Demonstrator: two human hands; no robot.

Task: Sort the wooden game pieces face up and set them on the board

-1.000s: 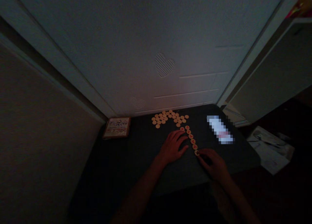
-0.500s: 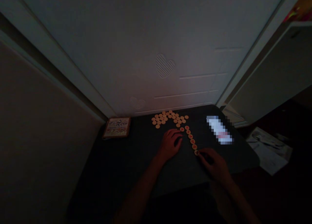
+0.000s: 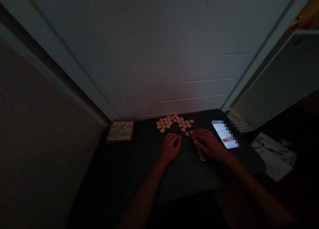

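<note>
Disc row slants nearward left of phone; right hand half-curled over it, left hand curled. Grips? Can't tell.

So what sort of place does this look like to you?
Likely a dimly lit room in a home, though I can't tell which room. A dark table stands before a pale panel decorated with hearts, and it holds round game-like discs and a lit phone.

Lit phone on dark table; heart embossed on pale panel; white item, perhaps box, right of table.
</note>
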